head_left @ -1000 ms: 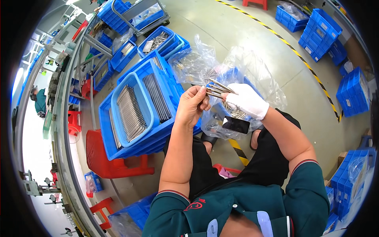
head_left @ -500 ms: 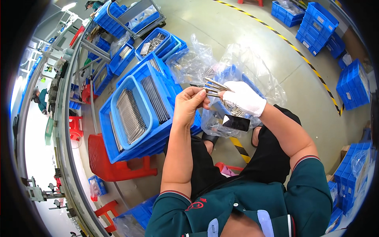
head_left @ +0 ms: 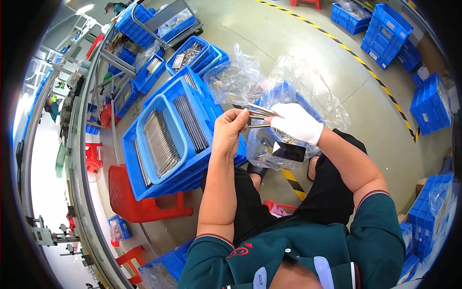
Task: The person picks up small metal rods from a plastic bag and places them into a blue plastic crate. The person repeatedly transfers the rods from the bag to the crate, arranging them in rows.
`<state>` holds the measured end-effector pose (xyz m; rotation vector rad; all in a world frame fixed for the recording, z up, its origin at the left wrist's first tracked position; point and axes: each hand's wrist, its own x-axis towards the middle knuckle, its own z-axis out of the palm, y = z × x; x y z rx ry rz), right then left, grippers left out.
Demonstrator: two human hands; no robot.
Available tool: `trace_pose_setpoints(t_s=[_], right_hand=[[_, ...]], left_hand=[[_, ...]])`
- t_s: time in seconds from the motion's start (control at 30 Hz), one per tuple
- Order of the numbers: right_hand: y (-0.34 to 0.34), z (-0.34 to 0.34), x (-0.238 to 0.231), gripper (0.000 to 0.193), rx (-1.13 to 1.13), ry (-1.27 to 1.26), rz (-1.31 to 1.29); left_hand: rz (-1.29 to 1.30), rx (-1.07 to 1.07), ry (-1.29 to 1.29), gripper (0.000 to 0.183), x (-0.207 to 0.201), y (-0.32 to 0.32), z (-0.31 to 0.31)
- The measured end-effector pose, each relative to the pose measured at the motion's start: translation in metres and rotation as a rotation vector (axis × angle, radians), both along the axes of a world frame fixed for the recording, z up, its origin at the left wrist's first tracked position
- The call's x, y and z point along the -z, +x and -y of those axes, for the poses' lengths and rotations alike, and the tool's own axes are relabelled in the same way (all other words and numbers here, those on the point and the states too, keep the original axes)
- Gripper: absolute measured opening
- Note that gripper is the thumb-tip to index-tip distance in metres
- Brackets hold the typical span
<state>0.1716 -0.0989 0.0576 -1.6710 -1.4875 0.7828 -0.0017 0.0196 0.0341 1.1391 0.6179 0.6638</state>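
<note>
Several slim silvery metal rods [head_left: 261,110] point leftward from the white-gloved right hand [head_left: 297,123] clasping them; the bare left hand [head_left: 229,128] apparently pinches their tips.

So the tray [head_left: 174,123] sits on top of the crate [head_left: 144,192], rods [head_left: 161,144] lined up inside it, with more rods in the crate showing past its left and right edges. Stool's [head_left: 122,192] at the crate's near left corner, and a tub [head_left: 203,54] is past the far edge. To the right there's a bin [head_left: 284,90], plastic [head_left: 236,79] spread beyond its left edge, phone [head_left: 288,151] by the near one. Floor tape [head_left: 358,59] runs further right, stacked boxes [head_left: 387,33] beyond that.
</note>
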Motion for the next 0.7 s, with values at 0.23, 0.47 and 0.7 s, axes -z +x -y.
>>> trace_pose_setpoints(t_s=[0.23, 0.47, 0.7], right_hand=[[-0.0007, -0.0007, 0.0022, 0.029, 0.020, 0.022, 0.026], [0.0015, -0.0025, 0.0008, 0.029, 0.011, -0.029, -0.087], [-0.0001, -0.0015, 0.0008, 0.027, 0.039, 0.025, -0.062]], left_hand=[[-0.127, 0.027, 0.096, 0.023, -0.0001, -0.0034, -0.0017], [-0.092, 0.025, 0.081, 0.020, 0.0014, -0.0056, -0.0006], [-0.069, 0.028, 0.091, 0.020, -0.0032, -0.0043, 0.0016]])
